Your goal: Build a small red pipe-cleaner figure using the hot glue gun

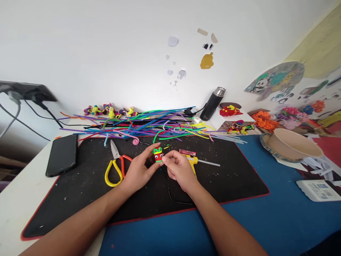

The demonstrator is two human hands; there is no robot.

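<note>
Between my two hands, above the black mat point(87, 199), is a small red pipe-cleaner figure point(158, 156) with googly eyes and green and yellow trim on top. My left hand point(140, 170) grips it between thumb and fingers from the left. At its right side, the pinched thumb and forefinger of my right hand point(179, 169) touch the figure near one eye. Scissors point(114, 165) with yellow and red handles lie left of my left hand. A yellow glue gun point(193, 160) with a clear glue stick rests beyond my right hand, which partly hides it.
Many coloured pipe cleaners point(149, 124) lie along the wall, with several small finished figures point(109, 110) behind. A phone point(61, 154) lies left. A black flask point(212, 104) leans at the back. A beige bowl point(297, 142) and a white device point(319, 190) are at right.
</note>
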